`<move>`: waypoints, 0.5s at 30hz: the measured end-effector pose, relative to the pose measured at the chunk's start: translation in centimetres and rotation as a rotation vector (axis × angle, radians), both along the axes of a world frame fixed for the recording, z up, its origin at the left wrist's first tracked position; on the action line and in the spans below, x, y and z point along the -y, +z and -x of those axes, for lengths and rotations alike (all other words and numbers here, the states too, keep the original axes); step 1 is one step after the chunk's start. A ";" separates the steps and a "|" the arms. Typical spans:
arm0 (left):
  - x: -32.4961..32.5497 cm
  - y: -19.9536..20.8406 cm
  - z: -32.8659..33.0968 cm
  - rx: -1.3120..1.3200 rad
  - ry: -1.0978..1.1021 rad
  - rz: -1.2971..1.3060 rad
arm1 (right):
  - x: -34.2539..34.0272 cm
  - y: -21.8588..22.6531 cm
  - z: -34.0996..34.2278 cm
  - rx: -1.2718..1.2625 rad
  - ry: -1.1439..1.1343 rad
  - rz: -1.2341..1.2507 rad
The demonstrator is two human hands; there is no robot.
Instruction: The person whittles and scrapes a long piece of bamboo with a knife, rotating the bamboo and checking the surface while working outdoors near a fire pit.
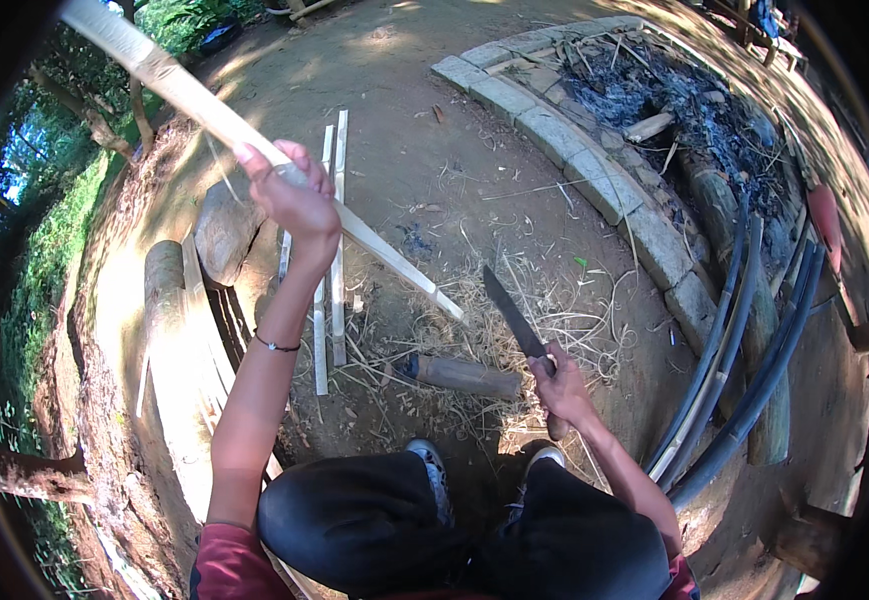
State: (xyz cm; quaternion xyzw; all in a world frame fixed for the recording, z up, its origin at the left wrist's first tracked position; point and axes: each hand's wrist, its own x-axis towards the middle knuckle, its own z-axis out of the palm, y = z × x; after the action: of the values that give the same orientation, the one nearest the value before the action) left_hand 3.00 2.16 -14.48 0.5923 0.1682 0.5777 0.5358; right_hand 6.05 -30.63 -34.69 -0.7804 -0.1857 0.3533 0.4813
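My left hand [297,198] is closed round a long, pale split bamboo strip [216,112]. The strip slants from the upper left down to the shavings in the middle, where its lower end lies near the ground. In my right hand [562,388] is a machete [514,312], gripped by its handle, with the dark blade pointing up and away to the left. Blade and strip are apart. Curly bamboo shavings [579,335] cover the ground around the blade. Just left of my right hand lies a short wooden log [464,376].
Narrow pale strips [338,240] lie beyond my left forearm, near a large stone [226,232] and a thick log [166,300]. A curved stone border [594,175] rings ash and charred wood [684,110]. Dark bamboo lengths [759,370] lean there at the right.
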 end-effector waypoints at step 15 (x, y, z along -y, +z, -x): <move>-0.4 -2.7 -3.5 -0.037 -0.108 0.076 | -3.3 20.9 -4.0 -0.612 -0.063 -0.079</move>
State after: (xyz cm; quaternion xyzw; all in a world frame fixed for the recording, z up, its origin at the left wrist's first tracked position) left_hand 6.49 2.54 -17.16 0.5903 0.1677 0.5302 0.5851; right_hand 10.04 -27.29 -13.81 -0.6241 -0.0214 0.5491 0.5555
